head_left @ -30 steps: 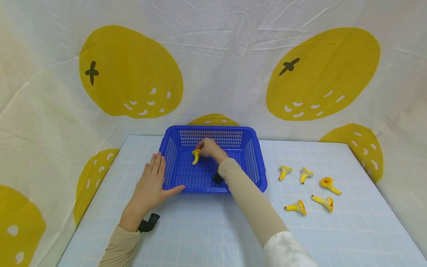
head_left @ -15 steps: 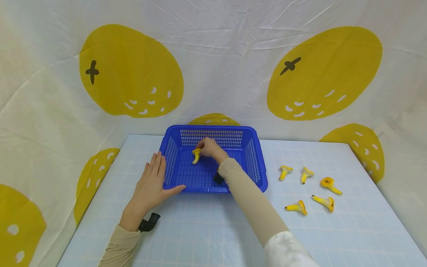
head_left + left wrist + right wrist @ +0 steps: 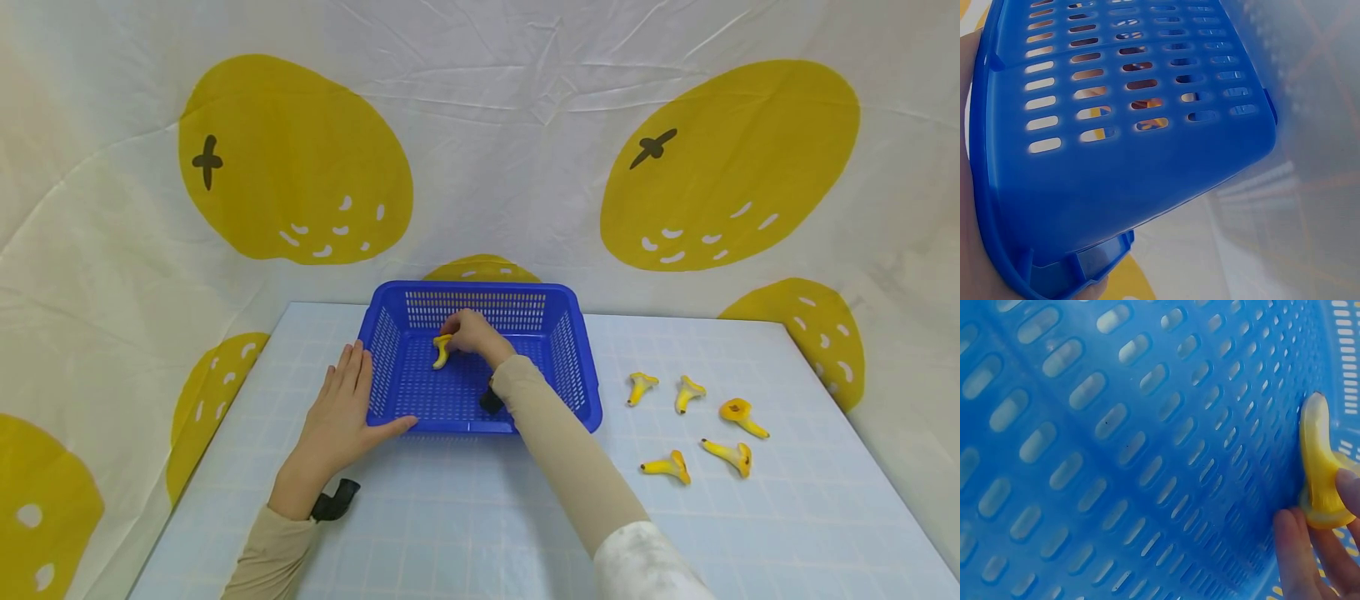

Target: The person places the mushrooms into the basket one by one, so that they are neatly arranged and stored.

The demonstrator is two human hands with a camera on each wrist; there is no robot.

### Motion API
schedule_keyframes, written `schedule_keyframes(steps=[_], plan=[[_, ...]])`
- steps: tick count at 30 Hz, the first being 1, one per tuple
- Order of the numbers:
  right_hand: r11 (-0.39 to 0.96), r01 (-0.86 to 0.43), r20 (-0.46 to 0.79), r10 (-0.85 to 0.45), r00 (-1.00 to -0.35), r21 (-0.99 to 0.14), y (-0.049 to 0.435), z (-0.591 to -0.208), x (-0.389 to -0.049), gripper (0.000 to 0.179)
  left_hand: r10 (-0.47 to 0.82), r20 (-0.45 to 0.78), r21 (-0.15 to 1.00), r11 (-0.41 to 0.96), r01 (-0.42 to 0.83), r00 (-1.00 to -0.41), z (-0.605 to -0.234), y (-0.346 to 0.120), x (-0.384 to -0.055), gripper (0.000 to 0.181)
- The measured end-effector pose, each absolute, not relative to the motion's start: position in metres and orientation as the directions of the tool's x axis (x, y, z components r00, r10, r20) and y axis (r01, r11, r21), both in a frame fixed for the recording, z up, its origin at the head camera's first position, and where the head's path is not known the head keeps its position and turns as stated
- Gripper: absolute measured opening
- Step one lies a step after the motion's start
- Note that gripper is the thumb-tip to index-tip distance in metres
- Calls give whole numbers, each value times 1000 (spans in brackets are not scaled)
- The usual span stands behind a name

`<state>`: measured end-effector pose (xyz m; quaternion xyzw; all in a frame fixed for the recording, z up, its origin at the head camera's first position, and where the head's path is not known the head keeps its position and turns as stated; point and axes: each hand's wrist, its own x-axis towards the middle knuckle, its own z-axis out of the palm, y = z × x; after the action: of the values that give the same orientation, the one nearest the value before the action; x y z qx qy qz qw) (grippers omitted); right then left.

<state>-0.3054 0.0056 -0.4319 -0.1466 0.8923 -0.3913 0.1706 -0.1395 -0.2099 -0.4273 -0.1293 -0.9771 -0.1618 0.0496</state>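
Observation:
A blue slotted plastic basket (image 3: 468, 426) stands at the back middle of the table. Inside it, my right hand (image 3: 474, 335) pinches a yellow chanterelle mushroom (image 3: 441, 353) by its cap end. In the right wrist view the chanterelle (image 3: 1316, 456) is close to the basket's slotted floor (image 3: 1116, 425), with thumb and fingers at its cap. My left hand (image 3: 337, 417) lies against the basket's left front corner, fingers straight along the left rim and thumb spread along the front rim. From the left wrist the basket's outer side wall (image 3: 1122, 169) fills most of the picture.
To the right of the basket several more chanterelles (image 3: 663, 467) lie spread on the table. A pale blue checked cloth (image 3: 450, 533) covers the tabletop. Behind it and at the sides hangs a white curtain (image 3: 502, 183) with large yellow fruit prints.

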Motion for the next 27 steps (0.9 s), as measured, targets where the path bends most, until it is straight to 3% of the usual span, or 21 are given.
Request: schedule_keyframes(steps=[27], plan=[[690, -152, -173, -379, -909, -708, 4, -429, -303, 20, 234, 139, 300, 916, 266, -962, -428, -210, -139, 123]])
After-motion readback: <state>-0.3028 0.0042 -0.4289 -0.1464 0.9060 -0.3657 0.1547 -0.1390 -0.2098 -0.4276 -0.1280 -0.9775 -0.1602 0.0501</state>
